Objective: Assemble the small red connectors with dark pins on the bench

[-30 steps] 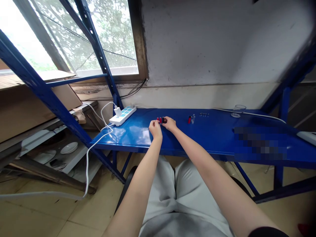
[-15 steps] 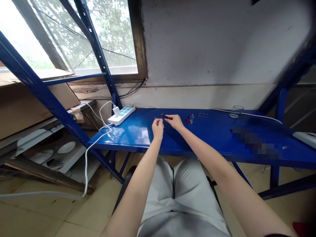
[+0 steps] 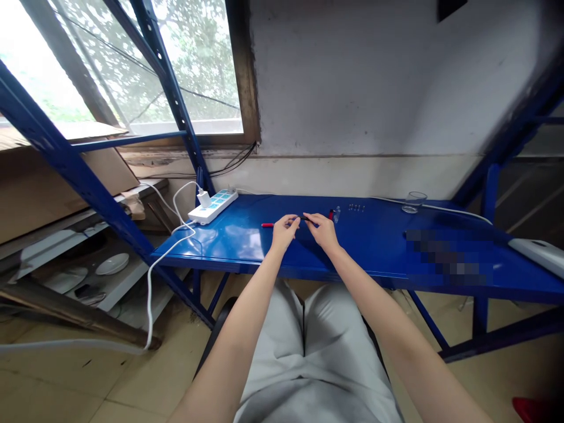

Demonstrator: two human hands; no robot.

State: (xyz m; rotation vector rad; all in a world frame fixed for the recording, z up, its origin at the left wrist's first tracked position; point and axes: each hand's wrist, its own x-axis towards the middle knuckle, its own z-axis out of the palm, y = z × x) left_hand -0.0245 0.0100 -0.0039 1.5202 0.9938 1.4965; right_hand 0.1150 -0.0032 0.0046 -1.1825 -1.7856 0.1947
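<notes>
My left hand (image 3: pixel 282 230) and my right hand (image 3: pixel 323 229) meet over the blue metal table (image 3: pixel 379 241), both pinched on a thin dark pen-like stick (image 3: pixel 302 218) held between them. A red pen-like stick (image 3: pixel 267 224) lies on the table just left of my left hand. Behind my right hand stand a small red item (image 3: pixel 331 214) and a small clear one (image 3: pixel 337 214).
A white power strip (image 3: pixel 212 206) with a plugged charger and white cable sits at the table's left end. A row of tiny dark bits (image 3: pixel 356 207) and a clear glass (image 3: pixel 414 202) lie near the back edge. A white device (image 3: pixel 537 251) is at far right. Blue rack posts flank the table.
Both hands drew back from the little cluster of sticks toward me. The right hand lifted a dark stick out, and now both hands grip it; a red stick lies left alone.
</notes>
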